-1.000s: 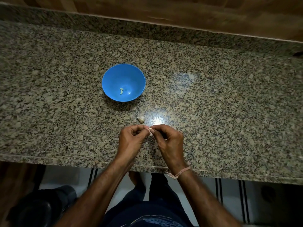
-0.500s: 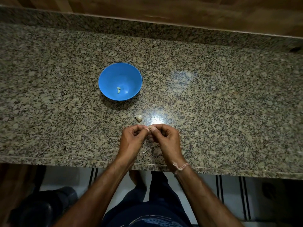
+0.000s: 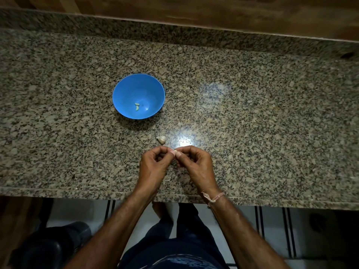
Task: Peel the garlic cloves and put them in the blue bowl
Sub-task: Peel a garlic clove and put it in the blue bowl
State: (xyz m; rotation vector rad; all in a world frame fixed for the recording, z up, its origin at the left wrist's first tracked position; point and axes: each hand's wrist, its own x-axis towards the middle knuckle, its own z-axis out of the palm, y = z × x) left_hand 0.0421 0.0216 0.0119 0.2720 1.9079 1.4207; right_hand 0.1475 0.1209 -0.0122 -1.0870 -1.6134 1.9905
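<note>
A blue bowl (image 3: 124,88) stands on the granite counter with two peeled cloves (image 3: 137,106) lying in its bottom. Between the bowl and my hands sits a small piece of garlic bulb (image 3: 161,139), still in its skin. My left hand (image 3: 153,166) and my right hand (image 3: 196,166) meet fingertip to fingertip over the counter's near part. Both pinch one small garlic clove (image 3: 174,152), which shows only as a pale tip between the thumbs and fingers.
The granite counter (image 3: 252,123) runs wide to both sides, with a raised granite back edge and wooden panelling behind. Its front edge lies under my wrists. A small pale scrap of skin (image 3: 168,180) lies on the counter between my wrists.
My hands have kept pinching the clove at the same spot, with small finger movements. The view has shifted slightly; bowl and bulb piece have not moved.
</note>
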